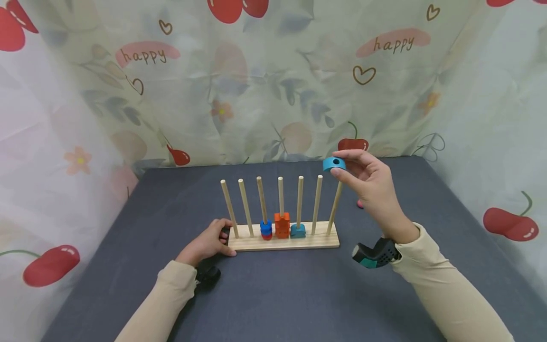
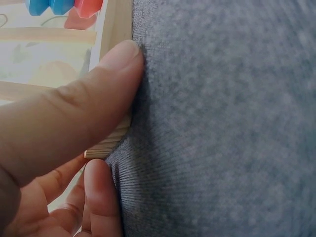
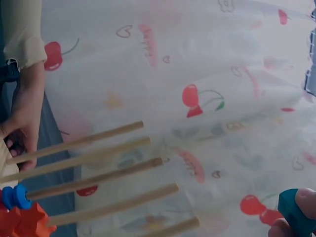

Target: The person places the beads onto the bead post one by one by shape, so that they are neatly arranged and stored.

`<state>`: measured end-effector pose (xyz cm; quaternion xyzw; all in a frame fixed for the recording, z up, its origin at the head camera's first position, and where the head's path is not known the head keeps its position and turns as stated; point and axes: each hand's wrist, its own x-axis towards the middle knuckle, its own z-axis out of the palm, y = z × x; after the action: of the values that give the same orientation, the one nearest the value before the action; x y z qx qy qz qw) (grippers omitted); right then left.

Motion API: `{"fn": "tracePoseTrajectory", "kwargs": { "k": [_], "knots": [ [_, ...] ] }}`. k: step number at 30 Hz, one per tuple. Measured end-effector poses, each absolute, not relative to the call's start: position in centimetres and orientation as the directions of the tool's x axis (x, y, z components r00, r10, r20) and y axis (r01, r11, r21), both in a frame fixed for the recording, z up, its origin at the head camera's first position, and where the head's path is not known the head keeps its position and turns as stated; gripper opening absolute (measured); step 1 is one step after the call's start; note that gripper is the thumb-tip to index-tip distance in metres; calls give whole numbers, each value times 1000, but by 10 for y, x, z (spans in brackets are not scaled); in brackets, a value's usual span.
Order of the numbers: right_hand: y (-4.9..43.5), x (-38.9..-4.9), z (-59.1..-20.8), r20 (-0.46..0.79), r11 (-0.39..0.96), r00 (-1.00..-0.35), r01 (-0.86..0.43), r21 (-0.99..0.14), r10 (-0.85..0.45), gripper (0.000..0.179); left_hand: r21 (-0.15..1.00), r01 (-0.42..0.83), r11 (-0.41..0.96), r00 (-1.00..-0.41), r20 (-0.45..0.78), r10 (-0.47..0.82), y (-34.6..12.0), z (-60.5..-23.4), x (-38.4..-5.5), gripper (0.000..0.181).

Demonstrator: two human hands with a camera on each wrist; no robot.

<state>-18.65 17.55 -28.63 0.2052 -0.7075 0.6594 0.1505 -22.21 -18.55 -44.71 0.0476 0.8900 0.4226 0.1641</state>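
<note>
A wooden peg stand with several upright pegs stands on the table. My left hand grips its left end; in the left wrist view the thumb lies along the front edge, the fingers at the corner. Above the rightmost peg, my right hand pinches a blue arched block with a round hole, between thumb and fingers. On the stand's middle pegs sit blue and red beads, a notched orange block and a teal arched block.
A dark grey cloth covers the table. Patterned curtains hang behind and at both sides. A small pink piece shows partly behind the right hand. Each wrist wears a dark camera, such as the right wrist's camera.
</note>
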Motion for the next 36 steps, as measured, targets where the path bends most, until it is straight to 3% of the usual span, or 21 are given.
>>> {"fn": "tracePoseTrajectory", "kwargs": {
  "k": [14,23,36],
  "knots": [
    [139,-202,-287,486,109,-846,-516,-850,-219,35,780,-40,625,-944,-234,232,-189,-450,-223,73],
    [137,-206,-304,427,145,-877,-463,-874,-221,33,775,-51,630,-942,-247,227,-188,-448,-222,74],
    [132,-208,-318,449,133,-875,-474,-870,-180,33,769,-57,637,-943,-251,220,-185,-446,-221,74]
  ]
}}
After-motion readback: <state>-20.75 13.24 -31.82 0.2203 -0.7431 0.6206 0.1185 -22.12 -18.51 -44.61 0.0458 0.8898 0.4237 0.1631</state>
